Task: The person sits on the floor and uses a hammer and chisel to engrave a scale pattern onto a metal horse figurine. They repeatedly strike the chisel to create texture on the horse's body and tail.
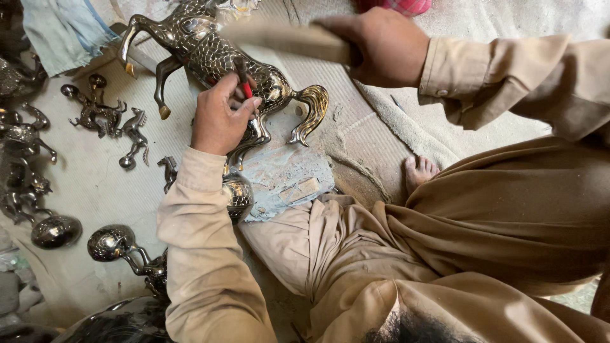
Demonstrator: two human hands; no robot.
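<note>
Left hand (219,117) resting on brass horse (216,54), fingers (244,105) pinched around red-handled chisel (243,79). Right hand (381,47) raised, fingers wrapped tight on wooden mallet (286,38). Horse lying on floor mat (368,127); smaller figurines (105,114) scattered left.

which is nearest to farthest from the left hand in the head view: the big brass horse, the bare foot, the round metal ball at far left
1. Large engraved brass horse figure: touching, under the left hand, whose fingers hold a thin red-tipped tool against it.
2. Round shiny metal ball: lower left, on the floor.
3. Bare foot: to the right, beside the tan trouser leg.
</note>
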